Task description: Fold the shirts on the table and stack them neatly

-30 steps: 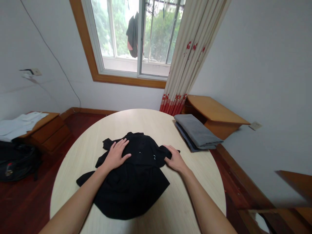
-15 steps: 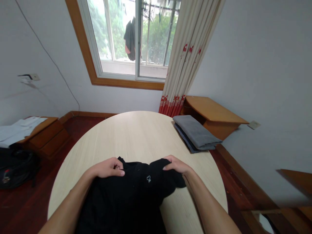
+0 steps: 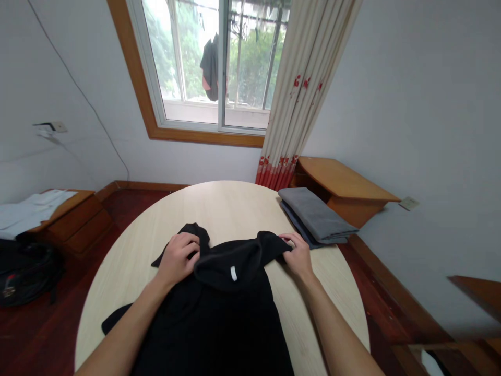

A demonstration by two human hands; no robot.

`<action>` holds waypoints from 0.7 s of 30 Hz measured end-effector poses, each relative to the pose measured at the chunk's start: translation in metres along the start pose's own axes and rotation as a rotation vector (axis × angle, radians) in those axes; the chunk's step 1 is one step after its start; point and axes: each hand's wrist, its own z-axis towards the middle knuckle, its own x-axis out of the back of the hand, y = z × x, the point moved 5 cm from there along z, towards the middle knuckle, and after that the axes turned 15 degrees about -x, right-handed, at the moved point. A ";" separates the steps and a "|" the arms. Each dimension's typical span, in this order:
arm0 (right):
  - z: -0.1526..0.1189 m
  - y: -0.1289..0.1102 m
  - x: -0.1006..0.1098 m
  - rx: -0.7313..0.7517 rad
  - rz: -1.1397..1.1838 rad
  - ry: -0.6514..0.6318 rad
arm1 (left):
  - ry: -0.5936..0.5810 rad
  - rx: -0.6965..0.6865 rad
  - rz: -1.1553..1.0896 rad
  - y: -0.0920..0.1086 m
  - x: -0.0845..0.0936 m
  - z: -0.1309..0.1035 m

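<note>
Since half a second ago, the black garment [image 3: 230, 324] has been turned and spread. Its upper part now reaches farther over the round table [image 3: 219, 209], and a white label [image 3: 234, 273] shows inside its neck opening, where a small pale emblem showed before. The right hand [image 3: 298, 254] has shifted outward and slightly away from the person; the left hand [image 3: 180, 256] has gone a little the same way and toward the middle.

The right hand is nearly closed, fingers bent and thumb drawn in, pinching the tip of the garment's right-hand flap just beside the folded grey cloth [image 3: 317, 211]. The left hand is half closed, its fingers curled down on the fabric beside the neck opening, with a small gap between thumb and forefinger. Its fingertips are hidden, so how firmly it has hold of the fabric cannot be told.

The garment lies on the near half of the table, its lower part running out of view toward the person. A black flap now stands out beyond the left hand, and another dark end shows beside the left forearm. The folded grey cloth remains at the table's right edge.
</note>
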 end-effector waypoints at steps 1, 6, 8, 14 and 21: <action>0.001 0.004 -0.003 -0.005 -0.015 -0.034 | -0.044 0.021 -0.027 -0.003 -0.009 -0.002; -0.002 0.003 -0.012 0.046 -0.019 -0.251 | -0.266 0.045 -0.140 -0.007 -0.040 -0.016; -0.007 -0.002 -0.013 0.058 0.012 -0.382 | -0.384 0.001 -0.196 -0.002 -0.048 -0.020; -0.017 -0.009 -0.018 0.009 0.069 -0.664 | -0.536 -0.012 -0.264 0.007 -0.051 -0.021; -0.014 0.006 -0.029 -0.046 0.010 -0.478 | -0.605 -0.058 -0.286 0.017 -0.059 -0.020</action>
